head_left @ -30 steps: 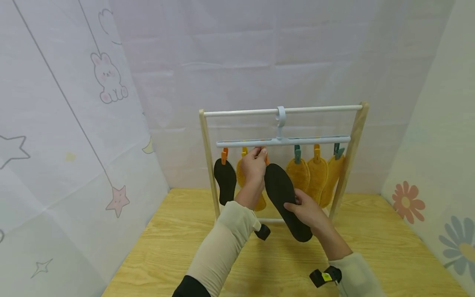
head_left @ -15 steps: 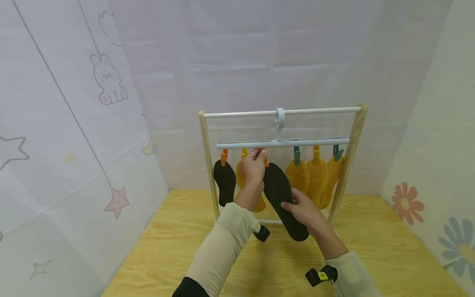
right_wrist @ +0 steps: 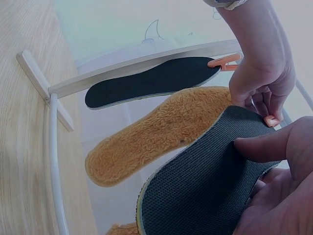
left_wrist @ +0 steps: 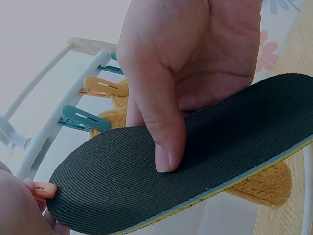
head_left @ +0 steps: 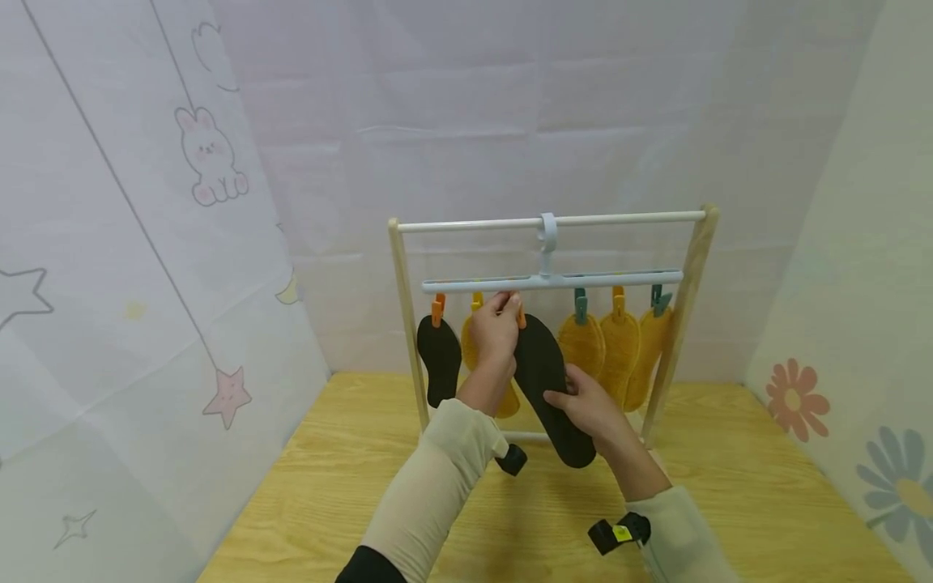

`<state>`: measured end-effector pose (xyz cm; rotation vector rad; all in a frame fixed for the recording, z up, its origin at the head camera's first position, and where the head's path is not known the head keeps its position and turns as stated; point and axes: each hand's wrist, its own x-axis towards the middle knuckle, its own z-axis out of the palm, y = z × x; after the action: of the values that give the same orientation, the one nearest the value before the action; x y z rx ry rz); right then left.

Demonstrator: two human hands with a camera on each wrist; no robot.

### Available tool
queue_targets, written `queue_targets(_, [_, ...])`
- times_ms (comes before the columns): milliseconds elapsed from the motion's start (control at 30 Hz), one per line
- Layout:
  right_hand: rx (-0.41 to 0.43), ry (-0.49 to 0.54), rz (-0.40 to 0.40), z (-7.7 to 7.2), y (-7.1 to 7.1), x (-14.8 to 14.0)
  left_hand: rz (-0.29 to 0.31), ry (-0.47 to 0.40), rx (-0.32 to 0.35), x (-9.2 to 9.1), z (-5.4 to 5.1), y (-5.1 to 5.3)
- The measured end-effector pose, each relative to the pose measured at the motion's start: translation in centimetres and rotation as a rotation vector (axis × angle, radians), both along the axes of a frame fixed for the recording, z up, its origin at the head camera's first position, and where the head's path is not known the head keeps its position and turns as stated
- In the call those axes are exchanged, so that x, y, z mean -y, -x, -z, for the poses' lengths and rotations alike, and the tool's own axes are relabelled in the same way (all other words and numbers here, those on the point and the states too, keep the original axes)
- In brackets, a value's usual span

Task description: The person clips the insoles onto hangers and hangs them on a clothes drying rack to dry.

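My left hand (head_left: 496, 330) is raised just below the pale blue hanger's bar (head_left: 612, 279). It pinches an orange clothespin (left_wrist: 45, 190) that hangs from that bar. A black insole (head_left: 538, 356) with a thin blue and yellow edge slants down from there. My right hand (head_left: 596, 409) holds this insole near its middle, thumb (right_wrist: 264, 149) across the dark face and the other fingers mostly hidden behind. In the left wrist view the insole's upper end meets the clothespin's tip; whether the tip grips the edge I cannot tell.
Another black insole (head_left: 440, 360) hangs at the far left from an orange clothespin (head_left: 437, 310). Beside it hangs a fuzzy yellow-brown insole (right_wrist: 156, 132). Several fuzzy insoles (head_left: 619, 356) hang on the right. A wood and white rack (head_left: 692, 279) on the wooden table (head_left: 350, 453) carries the hanger.
My right hand has shifted slightly left and up with the black insole, bringing its upper end closer to the clothespin. My left hand stays at the clothespin.
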<state>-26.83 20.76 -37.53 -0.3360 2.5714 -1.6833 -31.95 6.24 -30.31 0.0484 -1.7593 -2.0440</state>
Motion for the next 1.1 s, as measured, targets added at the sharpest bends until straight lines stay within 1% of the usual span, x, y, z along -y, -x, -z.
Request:
queue_targets(167, [0.018, 0.020, 0.005, 0.2, -0.1, 0.1, 0.022, -0.010, -0.005, -0.1, 0.3, -0.1])
queue_targets(300, [0.024, 0.024, 0.009, 0.2, 0.0, 0.1, 0.015, -0.002, -0.012, -0.2, 0.3, 0.0])
queue_targets(400, [0.033, 0.015, 0.017, 0.3, 0.2, -0.1, 0.014, 0.023, -0.008, -0.4, 0.4, 0.0])
queue_targets(533, [0.030, 0.016, 0.046, 0.5, 0.3, 0.0, 0.034, 0.096, -0.006, -0.4, 0.5, -0.4])
queue_targets(600, [0.022, 0.029, 0.047, 0.7, 0.4, 0.2, 0.027, 0.136, -0.008, -0.2, 0.5, -0.6])
queue_targets(767, [0.000, 0.046, 0.029, 1.1, 0.6, 1.0, -0.039, 0.259, -0.023, 0.6, 0.6, -1.0])
queue_targets(867, [-0.006, 0.040, 0.048, 1.3, 0.6, 1.0, -0.047, 0.331, -0.037, 0.8, 0.9, -1.1])
queue_targets(967, [0.002, 0.029, 0.054, 1.4, 0.5, 1.0, -0.065, 0.391, -0.062, 1.0, 1.5, -1.1])
queue_targets(1100, [0.017, 0.002, 0.046, 1.4, 0.5, 0.9, -0.102, 0.442, -0.107, 1.4, 2.3, -1.1])
